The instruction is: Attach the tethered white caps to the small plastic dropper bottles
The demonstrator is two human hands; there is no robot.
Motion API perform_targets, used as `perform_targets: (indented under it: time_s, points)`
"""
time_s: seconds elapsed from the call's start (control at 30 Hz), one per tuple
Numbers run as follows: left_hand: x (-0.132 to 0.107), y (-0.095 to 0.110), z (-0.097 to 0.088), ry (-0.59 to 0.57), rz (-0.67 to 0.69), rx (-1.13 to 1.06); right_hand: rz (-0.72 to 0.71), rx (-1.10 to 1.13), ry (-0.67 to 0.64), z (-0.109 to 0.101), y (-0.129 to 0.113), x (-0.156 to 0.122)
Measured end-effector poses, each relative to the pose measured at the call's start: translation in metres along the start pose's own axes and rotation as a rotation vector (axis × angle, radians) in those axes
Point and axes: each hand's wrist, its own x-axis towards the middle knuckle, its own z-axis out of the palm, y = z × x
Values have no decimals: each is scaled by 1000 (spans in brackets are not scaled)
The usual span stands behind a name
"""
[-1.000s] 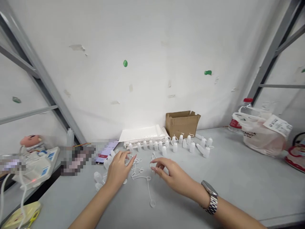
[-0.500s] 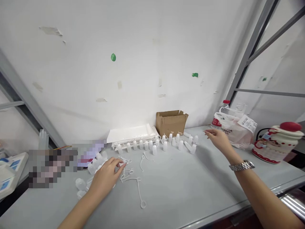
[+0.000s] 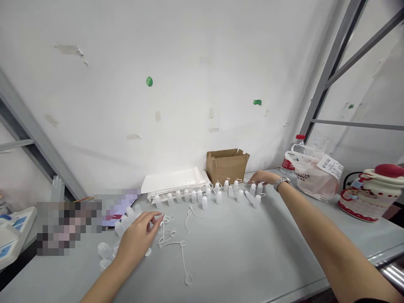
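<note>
My left hand (image 3: 139, 237) rests low over the table, thumb and forefinger pinched beside a tangle of white ring-ended straps (image 3: 167, 231). Whatever is between those fingertips is too small to make out. Partly under and behind this hand are translucent white caps or small bottles (image 3: 105, 250). On the far right, my right hand (image 3: 263, 177) reaches behind the row's end, fingers bent down near a small white piece (image 3: 246, 180); its grip is partly hidden. Small white bottles (image 3: 219, 197), several with looped straps, stand in a row. One bottle (image 3: 249, 198) lies tilted among them.
Behind the row are a stack of white sheets (image 3: 176, 181) and an open cardboard box (image 3: 227, 166). A plastic bag (image 3: 312, 176), a red-capped bottle (image 3: 288, 164) and a decorated jug (image 3: 369, 193) stand right. A phone (image 3: 121, 208) and a white device (image 3: 15, 235) are left.
My right hand has moved left and down, from above the table near the bag to behind the small bottles. My left hand has stayed almost in place.
</note>
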Motion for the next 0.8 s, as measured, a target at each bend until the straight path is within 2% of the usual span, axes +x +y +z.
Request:
perform_targets:
  time_s: [0.17,0.33,0.4,0.47,0.6,0.63,0.7,0.73,0.8]
  points:
    - [-1,4,0,-58,-42,21,25,10,-94,3,4,0]
    - [0,3,0,-60,-35,23,-27,70,9,7,9,-9]
    - [1,0,-1,-71,-36,21,-50,97,99,5,8,-13]
    - [2,-2,-3,-97,-31,5,-69,118,244,1,4,-18]
    - [6,-5,-11,-102,-27,-47,-153,143,675,-2,-23,-39]
    - [6,-4,-14,-77,-32,-61,-201,149,762,3,-33,-48]
    - [6,-2,-23,18,-36,-96,-345,161,857,24,-57,-72]
    - [6,-1,-29,98,-34,-117,-536,158,888,39,-69,-85]
    - [5,-1,-42,312,-28,-141,-839,67,760,78,-92,-114]
